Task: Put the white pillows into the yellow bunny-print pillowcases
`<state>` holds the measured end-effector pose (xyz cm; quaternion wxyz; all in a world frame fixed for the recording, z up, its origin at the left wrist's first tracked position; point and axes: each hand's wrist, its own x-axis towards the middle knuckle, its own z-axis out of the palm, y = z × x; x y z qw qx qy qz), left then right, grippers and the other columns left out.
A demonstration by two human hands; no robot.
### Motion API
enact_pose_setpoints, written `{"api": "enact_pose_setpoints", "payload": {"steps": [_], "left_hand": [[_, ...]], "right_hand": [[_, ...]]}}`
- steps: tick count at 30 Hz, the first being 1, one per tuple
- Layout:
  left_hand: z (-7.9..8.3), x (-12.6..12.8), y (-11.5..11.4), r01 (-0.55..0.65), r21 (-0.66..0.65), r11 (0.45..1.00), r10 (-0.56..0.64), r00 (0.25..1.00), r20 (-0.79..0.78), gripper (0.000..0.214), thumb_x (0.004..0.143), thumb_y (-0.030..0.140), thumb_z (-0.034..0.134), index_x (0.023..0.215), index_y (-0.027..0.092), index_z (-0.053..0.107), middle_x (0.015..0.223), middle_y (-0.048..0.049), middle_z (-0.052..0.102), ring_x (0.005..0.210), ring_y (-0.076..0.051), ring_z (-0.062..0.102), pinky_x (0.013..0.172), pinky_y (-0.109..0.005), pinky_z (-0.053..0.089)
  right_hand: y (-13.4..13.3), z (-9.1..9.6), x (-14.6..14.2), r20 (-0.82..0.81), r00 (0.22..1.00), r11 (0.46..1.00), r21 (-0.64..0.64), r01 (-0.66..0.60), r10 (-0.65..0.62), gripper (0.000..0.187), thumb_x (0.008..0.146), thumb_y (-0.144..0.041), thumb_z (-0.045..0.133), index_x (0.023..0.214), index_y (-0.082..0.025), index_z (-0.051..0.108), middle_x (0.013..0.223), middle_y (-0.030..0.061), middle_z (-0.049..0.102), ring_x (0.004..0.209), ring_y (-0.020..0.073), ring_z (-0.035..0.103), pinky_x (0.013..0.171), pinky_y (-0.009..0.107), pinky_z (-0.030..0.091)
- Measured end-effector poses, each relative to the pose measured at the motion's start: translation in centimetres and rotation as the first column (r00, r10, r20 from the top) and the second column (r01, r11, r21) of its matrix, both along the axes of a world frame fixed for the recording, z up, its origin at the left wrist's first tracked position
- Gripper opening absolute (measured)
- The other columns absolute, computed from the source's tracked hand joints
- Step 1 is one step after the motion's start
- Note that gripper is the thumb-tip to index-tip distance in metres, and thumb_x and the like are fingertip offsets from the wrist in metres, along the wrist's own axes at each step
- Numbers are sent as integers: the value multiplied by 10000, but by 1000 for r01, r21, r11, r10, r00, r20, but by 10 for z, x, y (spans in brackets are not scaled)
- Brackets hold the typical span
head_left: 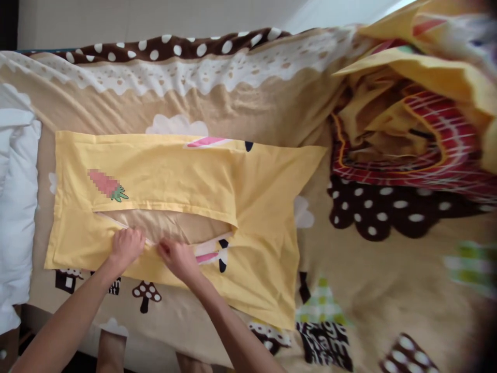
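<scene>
A big tan cloth bed sheet with printed pictures [373, 280] lies under a flat, yellow cloth cover [264, 181]. A long, gaping slit [178, 220] runs along the cover. The left hand [128, 243] and right hand [176, 256] look curled tight on its near edge, a little apart. They seem to be working that edge; this calls for firm fingers and a gentle pull.

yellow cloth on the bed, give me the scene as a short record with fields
cloth: yellow, laid out flat, with a long slit gaping along its middle
left hand: closed on the slit's near edge
right hand: closed on the same edge, just right of the left
under it: tan patterned sheet
far left: white bedding
far right: heaped fabric, red plaid and yellow
</scene>
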<state>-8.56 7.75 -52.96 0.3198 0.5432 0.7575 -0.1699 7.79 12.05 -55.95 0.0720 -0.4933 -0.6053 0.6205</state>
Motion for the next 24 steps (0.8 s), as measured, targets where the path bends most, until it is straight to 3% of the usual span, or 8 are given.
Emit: {"api": "enact_pose_setpoints", "payload": {"steps": [3,6,8,9,12,17,21,24], "left_hand": [[-9,-4,19,-183,179,967,150,971,186,175,888,205,444,927,157,608,821,-98,675,796,-224,657,717,-338,500],[-23,-16,46,-521,361,774,346,824,448,266,880,233,495,1132,170,553,971,-87,651,816,-172,630,752,-309,518],[-26,-28,62,-604,473,641,350,779,520,371,890,274,502,1251,191,501,1171,-120,604,973,-187,620,851,-336,518],[-26,-33,68,-591,528,610,317,793,520,411,900,295,497,1300,201,473,1275,-133,559,1083,-203,594,918,-358,501],[-22,-44,74,-414,628,659,167,895,414,480,942,334,443,1401,203,398,1489,-143,407,1341,-231,437,1082,-403,402],[-37,-45,54,4,566,825,-42,998,55,545,981,349,369,1503,204,314,1578,-124,302,1428,-260,327,1170,-474,232],[-58,-45,41,89,490,867,-59,995,-78,546,984,384,342,1508,230,333,1583,-104,275,1389,-278,386,1153,-489,226],[-62,-46,40,111,492,864,-68,992,-105,558,976,387,345,1509,222,333,1580,-104,272,1375,-285,400,1136,-492,242]], "right_hand": [[33,-10,-4,-55,982,974,-152,170,-180,285,820,-456,473,836,-199,595,658,39,666,483,162,548,473,287,389],[75,-14,-7,-82,918,902,-238,359,-387,350,792,-517,506,880,-185,575,761,73,700,582,173,616,507,282,450],[99,-12,-7,-93,860,835,-314,453,-502,350,746,-519,592,844,-182,587,778,83,706,608,168,625,512,267,453],[108,-11,-7,-88,836,798,-368,478,-542,358,733,-525,621,824,-179,598,785,89,710,592,161,619,493,260,442],[120,-9,-5,-42,808,725,-471,502,-587,420,719,-585,663,744,-167,626,797,111,722,522,140,594,428,247,398],[113,-24,-2,-42,787,713,-453,534,-616,527,634,-666,722,619,-147,633,690,116,706,458,103,535,388,225,368],[118,-36,3,-5,730,609,-555,567,-684,543,541,-661,782,603,-144,629,703,119,711,447,108,547,351,220,343],[123,-34,4,42,760,610,-568,552,-649,548,545,-668,777,589,-147,611,655,100,693,440,111,553,352,215,344]]}}
